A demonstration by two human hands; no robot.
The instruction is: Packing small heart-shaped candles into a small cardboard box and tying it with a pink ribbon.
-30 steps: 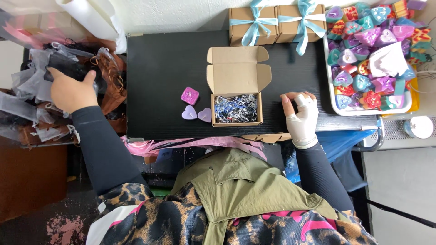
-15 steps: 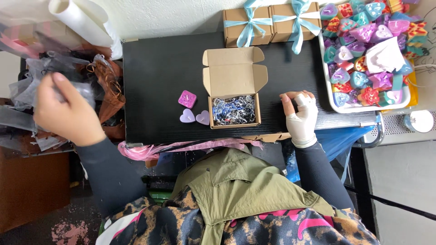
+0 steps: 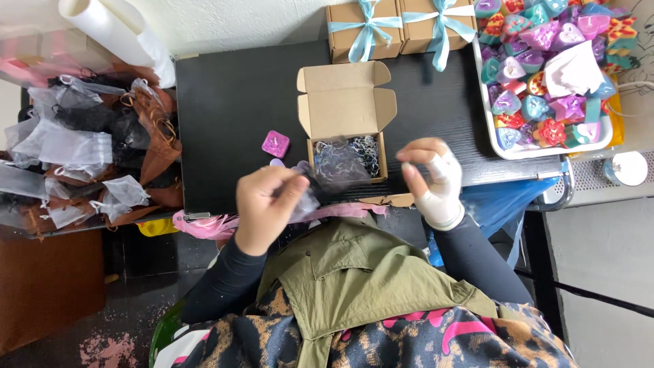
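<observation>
Black bench (image 3: pixel 238 116): sheer organza pouch (image 3: pixel 320 178) pinched in left hand (image 3: pixel 267 204); bandaged right hand (image 3: pixel 432 178) loose, empty. Opening it probably comes next.

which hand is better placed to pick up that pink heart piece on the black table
Left. The left hand sits just below the pink heart piece, though it holds a sheer pouch. The right hand is beyond the open cardboard box.

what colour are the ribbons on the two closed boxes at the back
Light blue, tied in bows on the two brown closed boxes; the head view shows them clearly.
</observation>
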